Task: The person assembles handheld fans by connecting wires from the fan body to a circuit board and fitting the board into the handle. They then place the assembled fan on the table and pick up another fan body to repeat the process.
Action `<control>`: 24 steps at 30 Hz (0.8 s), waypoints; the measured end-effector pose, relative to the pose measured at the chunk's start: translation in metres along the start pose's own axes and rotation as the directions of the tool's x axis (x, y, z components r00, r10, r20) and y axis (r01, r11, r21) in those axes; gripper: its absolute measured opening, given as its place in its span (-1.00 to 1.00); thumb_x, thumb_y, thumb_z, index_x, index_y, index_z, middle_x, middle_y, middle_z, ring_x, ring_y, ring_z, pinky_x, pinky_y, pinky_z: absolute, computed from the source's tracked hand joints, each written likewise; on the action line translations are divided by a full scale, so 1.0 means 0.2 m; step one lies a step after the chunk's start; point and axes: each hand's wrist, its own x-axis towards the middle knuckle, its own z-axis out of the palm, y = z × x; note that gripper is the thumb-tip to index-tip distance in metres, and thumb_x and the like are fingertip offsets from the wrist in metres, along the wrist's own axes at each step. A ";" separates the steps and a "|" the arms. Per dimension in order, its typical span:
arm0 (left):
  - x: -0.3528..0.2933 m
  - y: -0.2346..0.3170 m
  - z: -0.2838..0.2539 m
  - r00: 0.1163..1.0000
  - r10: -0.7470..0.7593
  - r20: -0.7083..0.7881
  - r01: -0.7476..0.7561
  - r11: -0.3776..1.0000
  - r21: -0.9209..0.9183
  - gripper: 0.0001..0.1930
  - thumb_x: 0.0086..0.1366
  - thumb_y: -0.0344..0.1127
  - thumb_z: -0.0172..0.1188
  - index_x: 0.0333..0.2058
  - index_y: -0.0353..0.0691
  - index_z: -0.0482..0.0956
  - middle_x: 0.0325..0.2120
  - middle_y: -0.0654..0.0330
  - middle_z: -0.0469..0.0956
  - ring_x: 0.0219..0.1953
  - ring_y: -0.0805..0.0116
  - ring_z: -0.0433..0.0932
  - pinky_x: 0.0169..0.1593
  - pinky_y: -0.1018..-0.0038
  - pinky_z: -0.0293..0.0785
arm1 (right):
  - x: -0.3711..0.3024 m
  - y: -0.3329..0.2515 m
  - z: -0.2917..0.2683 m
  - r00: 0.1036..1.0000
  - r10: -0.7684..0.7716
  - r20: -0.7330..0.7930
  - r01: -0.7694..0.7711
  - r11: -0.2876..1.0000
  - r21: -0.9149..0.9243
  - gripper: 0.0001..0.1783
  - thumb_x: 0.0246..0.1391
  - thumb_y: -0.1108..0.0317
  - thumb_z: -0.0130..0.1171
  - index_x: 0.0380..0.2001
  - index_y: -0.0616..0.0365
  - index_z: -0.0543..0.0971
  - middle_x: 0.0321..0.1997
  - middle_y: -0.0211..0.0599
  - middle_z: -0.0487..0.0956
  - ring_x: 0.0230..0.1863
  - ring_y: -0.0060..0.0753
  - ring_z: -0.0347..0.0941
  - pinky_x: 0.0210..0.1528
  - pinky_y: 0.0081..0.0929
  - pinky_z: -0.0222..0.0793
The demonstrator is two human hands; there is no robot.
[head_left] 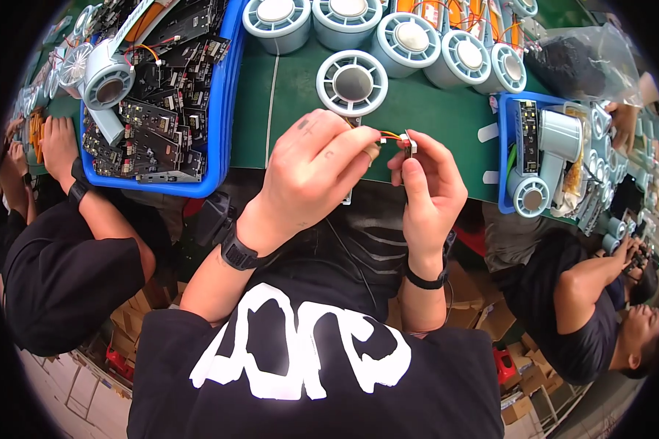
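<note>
- The left hand (pixel 311 172) was closed, its thumb and forefinger pinching a small part at the end of some short red and yellow wires (pixel 389 136), above the near edge of the green worktop (pixel 432 117).
- The right hand (pixel 426 183) was closed too, its fingertips gripping a small white connector (pixel 410 145) at the other end of those wires; the two hands nearly met.
- Just beyond the hands lay a round pale-blue fan housing (pixel 352 83) with a white grille, flat on the worktop.
- Farther off stood a row of similar round housings (pixel 410 36) along the far side.
- To the left a blue tray (pixel 223 139) held dark circuit boards (pixel 157 124), with a pale-blue blower body (pixel 108 84) lying over its far left corner.
- To the right a second, smaller blue tray (pixel 504 157) held another blower body (pixel 553 146) and a circuit board.
- A clear plastic bag (pixel 582 62) of dark parts sat at the far right.
- A co-worker's hand (pixel 57 143) rested on the worktop at the far left; another person sat at the right.
</note>
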 end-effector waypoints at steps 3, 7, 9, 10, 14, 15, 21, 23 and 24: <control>0.00 -0.01 -0.01 1.000 -0.008 -0.013 0.009 1.000 0.026 -0.76 0.04 -0.52 0.43 -0.28 -0.24 0.63 -0.49 0.22 0.46 -0.47 0.24 0.51 -0.38 0.38 0.45 | 0.00 0.00 0.01 1.000 0.010 -0.012 -0.010 1.000 0.008 -0.66 0.29 0.55 0.14 0.11 0.37 0.52 -0.11 -0.27 0.61 -0.20 -0.52 0.56 -0.26 -0.62 0.44; 0.00 -0.02 -0.01 0.999 0.051 0.005 -0.052 0.996 0.070 -0.75 0.04 -0.52 0.43 -0.27 -0.24 0.64 -0.49 0.22 0.47 -0.48 0.24 0.51 -0.39 0.38 0.45 | 0.02 0.02 0.02 0.997 -0.079 -0.012 0.078 0.996 -0.043 -0.65 0.28 0.57 0.16 0.12 0.37 0.52 -0.07 -0.24 0.60 -0.16 -0.49 0.58 -0.22 -0.60 0.50; 0.01 -0.02 0.00 0.998 0.050 -0.027 -0.049 0.998 0.024 -0.74 0.01 -0.58 0.45 -0.27 -0.22 0.69 -0.53 0.25 0.48 -0.53 0.35 0.47 -0.47 0.45 0.38 | 0.01 0.04 0.02 0.990 -0.138 -0.007 0.137 0.988 -0.077 -0.64 0.27 0.59 0.17 0.12 0.39 0.52 -0.05 -0.21 0.59 -0.14 -0.46 0.60 -0.19 -0.58 0.54; 0.01 -0.02 0.00 0.998 0.049 -0.043 -0.049 0.999 0.000 -0.72 0.00 -0.61 0.46 -0.28 -0.21 0.72 -0.55 0.27 0.48 -0.55 0.40 0.45 -0.51 0.49 0.35 | 0.01 0.04 0.02 0.986 -0.168 -0.004 0.167 0.982 -0.093 -0.64 0.27 0.60 0.17 0.12 0.39 0.52 -0.05 -0.20 0.59 -0.13 -0.44 0.61 -0.18 -0.57 0.56; -0.01 -0.03 -0.01 0.998 -0.008 -0.060 0.003 0.997 -0.073 -0.71 0.00 -0.61 0.46 -0.26 -0.20 0.74 -0.58 0.29 0.47 -0.56 0.41 0.44 -0.52 0.49 0.33 | 0.01 0.06 0.02 0.968 -0.250 -0.023 0.245 0.961 -0.127 -0.63 0.16 0.63 0.28 0.06 0.36 0.58 -0.01 -0.10 0.60 -0.12 -0.38 0.64 -0.08 -0.50 0.61; -0.01 -0.03 -0.01 0.998 -0.010 -0.061 0.005 0.997 -0.073 -0.71 0.00 -0.61 0.46 -0.26 -0.20 0.74 -0.58 0.29 0.47 -0.56 0.41 0.44 -0.52 0.49 0.33 | 0.01 0.06 0.02 0.968 -0.249 -0.021 0.244 0.961 -0.127 -0.63 0.16 0.63 0.28 0.06 0.36 0.58 -0.01 -0.10 0.60 -0.12 -0.38 0.64 -0.08 -0.50 0.61; -0.02 -0.04 -0.02 0.996 -0.022 -0.083 0.015 0.996 -0.091 -0.74 -0.01 -0.56 0.46 -0.29 -0.22 0.72 -0.60 0.29 0.47 -0.58 0.36 0.45 -0.52 0.47 0.35 | 0.01 0.07 0.05 0.943 -0.307 -0.125 0.269 0.930 -0.252 -0.64 0.09 0.62 0.35 0.00 0.35 0.63 -0.05 -0.02 0.65 -0.15 -0.30 0.66 -0.12 -0.45 0.62; -0.03 -0.04 -0.02 0.996 -0.017 -0.093 0.009 0.996 -0.084 -0.77 -0.01 -0.54 0.47 -0.31 -0.23 0.71 -0.60 0.28 0.47 -0.58 0.33 0.46 -0.52 0.46 0.37 | 0.01 0.07 0.06 0.942 -0.281 -0.181 0.241 0.946 -0.215 -0.64 0.08 0.62 0.37 -0.01 0.35 0.64 -0.06 -0.01 0.66 -0.15 -0.28 0.66 -0.12 -0.44 0.62; -0.02 -0.04 -0.02 0.996 -0.016 -0.088 0.007 0.996 -0.093 -0.75 -0.01 -0.56 0.47 -0.30 -0.22 0.72 -0.60 0.29 0.47 -0.59 0.37 0.44 -0.53 0.47 0.35 | 0.00 0.07 0.06 0.941 -0.302 -0.150 0.259 0.932 -0.252 -0.64 0.06 0.62 0.38 -0.02 0.35 0.64 -0.07 -0.01 0.66 -0.15 -0.27 0.66 -0.13 -0.43 0.62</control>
